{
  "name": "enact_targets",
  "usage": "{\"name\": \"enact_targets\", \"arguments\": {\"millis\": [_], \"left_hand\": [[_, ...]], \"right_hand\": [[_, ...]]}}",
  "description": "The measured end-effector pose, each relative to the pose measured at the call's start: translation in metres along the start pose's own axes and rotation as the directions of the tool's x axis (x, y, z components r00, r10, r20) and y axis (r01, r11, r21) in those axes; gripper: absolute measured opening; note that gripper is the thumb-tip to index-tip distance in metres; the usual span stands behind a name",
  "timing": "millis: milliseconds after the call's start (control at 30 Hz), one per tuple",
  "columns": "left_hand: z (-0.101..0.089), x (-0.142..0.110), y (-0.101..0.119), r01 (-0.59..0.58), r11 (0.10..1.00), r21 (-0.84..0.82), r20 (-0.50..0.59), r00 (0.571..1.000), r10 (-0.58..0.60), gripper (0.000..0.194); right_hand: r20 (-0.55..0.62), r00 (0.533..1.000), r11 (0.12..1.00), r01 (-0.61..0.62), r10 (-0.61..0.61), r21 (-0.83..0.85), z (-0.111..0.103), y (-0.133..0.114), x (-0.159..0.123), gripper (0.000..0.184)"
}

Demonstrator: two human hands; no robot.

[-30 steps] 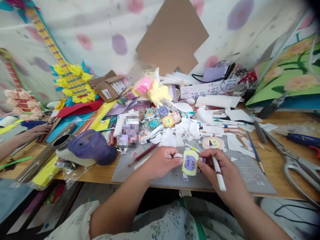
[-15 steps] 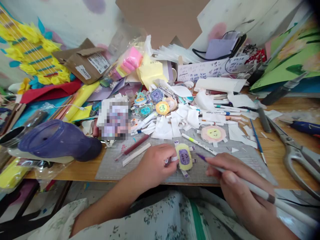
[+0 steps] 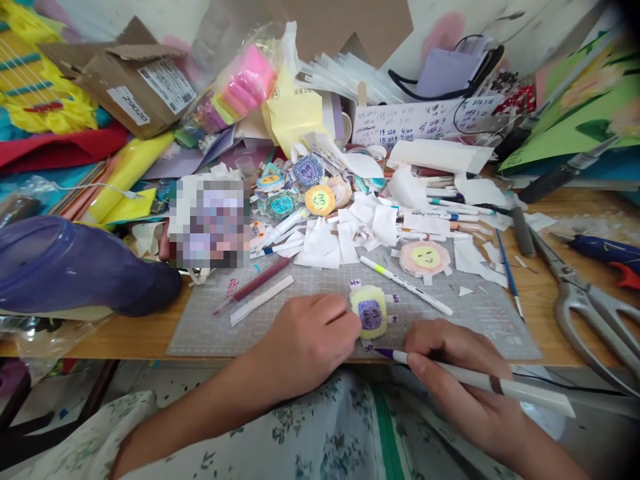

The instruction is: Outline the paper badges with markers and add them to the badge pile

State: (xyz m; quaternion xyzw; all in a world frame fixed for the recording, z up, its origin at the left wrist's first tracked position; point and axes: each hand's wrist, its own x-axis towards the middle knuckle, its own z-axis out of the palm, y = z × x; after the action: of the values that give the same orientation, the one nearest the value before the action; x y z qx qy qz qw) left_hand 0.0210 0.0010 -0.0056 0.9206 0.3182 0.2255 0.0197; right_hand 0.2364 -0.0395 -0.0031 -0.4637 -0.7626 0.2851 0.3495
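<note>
My left hand [image 3: 305, 340] rests on the grey cutting mat [image 3: 280, 317], its curled fingers pressed against the left edge of a small yellow paper cutout with a purple centre [image 3: 369, 311]. My right hand [image 3: 450, 373] grips a white marker with a purple tip [image 3: 470, 379]. The tip lies just below the cutout, near the mat's front edge. A pink-and-yellow face cutout [image 3: 425, 258] and a white pen [image 3: 405, 285] lie farther back on the mat.
Large metal scissors [image 3: 590, 313] and a blue glue gun [image 3: 607, 255] lie at the right. A purple plastic container [image 3: 70, 267] sits at the left. Paper scraps, round stickers [image 3: 305, 193], markers, a cardboard box [image 3: 130, 80] and coloured sheets crowd the back of the wooden table [image 3: 135, 337].
The view tilted down and closer. My right hand pulled back from the cutout, and the marker now lies low with its tip at the mat's front edge. The left hand stayed on the cutout.
</note>
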Motion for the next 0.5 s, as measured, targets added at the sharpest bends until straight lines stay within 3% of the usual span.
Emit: {"name": "enact_targets", "arguments": {"millis": [167,500], "left_hand": [[0.0018,-0.0008,0.0001,0.001,1.0,-0.005,-0.015,1.0,-0.001,0.028],[-0.0003,0.0008,-0.0002,0.002,1.0,-0.015,-0.008,1.0,-0.002,0.029]], "right_hand": [[-0.002,0.998,0.997,0.061,-0.061,-0.046,0.0012,-0.0021,0.0035,0.018],[-0.011,0.999,0.999,0.031,-0.031,-0.043,0.0004,-0.0023,0.0036,0.018]]}}
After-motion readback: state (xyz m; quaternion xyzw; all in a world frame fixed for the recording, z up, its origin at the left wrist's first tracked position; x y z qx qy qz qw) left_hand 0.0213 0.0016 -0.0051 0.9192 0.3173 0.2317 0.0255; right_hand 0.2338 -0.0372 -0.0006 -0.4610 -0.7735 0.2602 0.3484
